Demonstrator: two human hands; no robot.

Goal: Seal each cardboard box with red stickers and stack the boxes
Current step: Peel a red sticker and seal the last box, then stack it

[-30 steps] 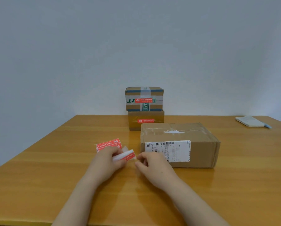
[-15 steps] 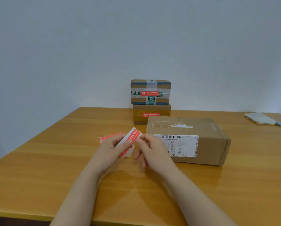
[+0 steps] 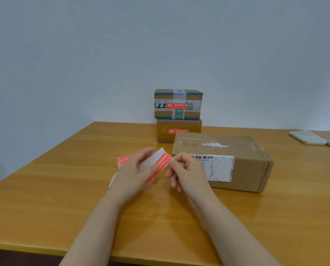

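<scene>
My left hand (image 3: 135, 169) holds a red sticker (image 3: 160, 166) on its white backing, lifted above the table. My right hand (image 3: 185, 169) pinches the sticker's upper right corner. More red stickers (image 3: 123, 160) lie on the table behind my left hand, partly hidden. A large cardboard box (image 3: 237, 150) with a white shipping label lies just right of my hands. At the back, a taped box (image 3: 177, 98) with a red sticker on its front stands on a smaller box (image 3: 179, 125) that also carries one.
The wooden table (image 3: 64, 189) runs to a grey wall. A white notebook (image 3: 307, 137) with a blue pen beside it lies at the far right edge. A strip of white backing paper (image 3: 112, 179) lies under my left wrist.
Both hands have lifted the sticker off the table and tilted it upright. My right hand has moved in onto its corner. The camera view has shifted slightly down and left.
</scene>
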